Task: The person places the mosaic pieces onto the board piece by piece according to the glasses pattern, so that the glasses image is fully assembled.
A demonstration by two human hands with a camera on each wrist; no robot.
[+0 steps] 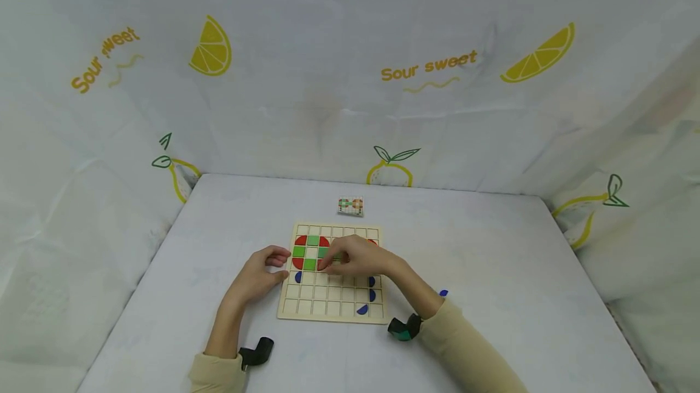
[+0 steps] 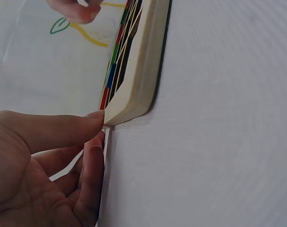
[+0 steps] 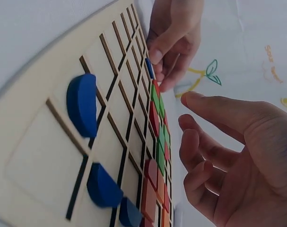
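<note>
A pale wooden grid board [image 1: 333, 319] lies on the table, with red quarter-round and green square pieces [image 1: 309, 264] forming a ring at its upper left. My left hand [image 1: 259, 274] rests at the board's left edge; in the left wrist view its thumb [image 2: 63, 131] touches the rim. Over the middle of the board hovers my right hand [image 1: 358, 256], fingertips close to a red piece at the ring's lower right. The right wrist view shows this hand's thumb and bent fingers [image 3: 219, 142] apart, with no piece visible between them. Blue half-round pieces [image 3: 82, 105] sit on the board.
A small pattern card [image 1: 350, 205] stands behind the board. One blue piece [image 1: 443, 293] lies on the table right of the board, near the right forearm. White cloth with lemon prints [image 1: 328, 107] hangs behind and beside the table.
</note>
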